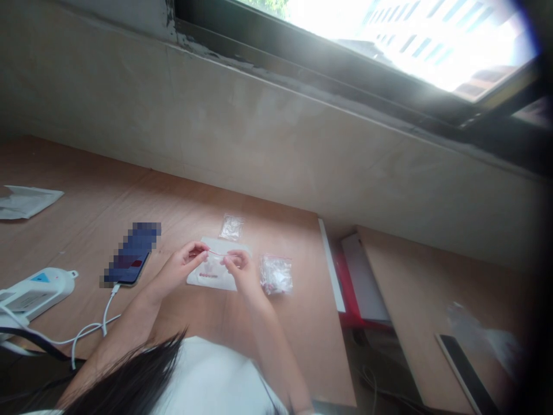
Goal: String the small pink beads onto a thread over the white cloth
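Observation:
A thin reddish cord (217,253) runs between my two hands, above a white sheet (227,279) on the table. My left hand (192,257) pinches one end of it. Fingers of my right hand (238,265) close on the other end. On the sheet lies a short row of small dark red beads (208,275), too small to make out well. Right of my right hand sits a clear zip bag (276,275) with small items inside. Just beyond the sheet is a smaller clear bag (232,227).
A phone (129,256) with a white charging cable (108,308) lies to the left. Farther left are a white power strip (41,294) and a white packet (30,200). A gap with a red item (349,288) separates the table from a second table (415,288) at right.

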### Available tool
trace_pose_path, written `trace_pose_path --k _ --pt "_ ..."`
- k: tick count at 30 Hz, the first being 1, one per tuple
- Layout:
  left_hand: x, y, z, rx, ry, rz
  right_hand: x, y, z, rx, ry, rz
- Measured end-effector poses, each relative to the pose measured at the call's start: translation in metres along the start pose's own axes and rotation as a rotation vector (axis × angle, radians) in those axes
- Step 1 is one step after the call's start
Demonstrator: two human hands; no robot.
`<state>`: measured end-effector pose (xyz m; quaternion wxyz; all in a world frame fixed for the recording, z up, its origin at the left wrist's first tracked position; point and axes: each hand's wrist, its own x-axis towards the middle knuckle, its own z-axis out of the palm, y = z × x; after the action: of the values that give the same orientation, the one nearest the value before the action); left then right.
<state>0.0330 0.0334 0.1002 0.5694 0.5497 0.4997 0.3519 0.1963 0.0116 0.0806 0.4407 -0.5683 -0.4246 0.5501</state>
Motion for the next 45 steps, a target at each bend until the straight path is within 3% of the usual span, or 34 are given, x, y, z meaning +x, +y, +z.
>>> trace_pose_path --k 8,14,18,25,33,41,45 --pt "0.001 0.001 0.003 -0.067 0.006 -0.037 0.005 -0.004 -0.007 -0.024 0.008 0.011" --pt "-0.002 0.009 0.005 -0.071 -0.102 -0.105 0.005 -0.004 -0.008 0.0 0.008 0.029" --pt "-0.004 0.009 0.004 -0.02 -0.105 -0.078 0.006 -0.003 -0.009 0.017 0.021 0.055" --pt "-0.004 0.014 0.003 0.137 -0.025 -0.041 0.001 -0.006 -0.004 0.084 -0.096 0.044" --pt "-0.005 0.013 0.01 0.246 -0.16 0.022 0.0 -0.003 -0.003 0.068 -0.093 0.044" --pt "-0.001 0.011 0.009 0.269 -0.156 0.023 -0.011 -0.006 -0.004 0.109 -0.234 0.041" --pt "-0.001 0.01 0.009 0.164 -0.14 -0.044 -0.014 0.001 -0.015 0.16 -0.126 0.101"
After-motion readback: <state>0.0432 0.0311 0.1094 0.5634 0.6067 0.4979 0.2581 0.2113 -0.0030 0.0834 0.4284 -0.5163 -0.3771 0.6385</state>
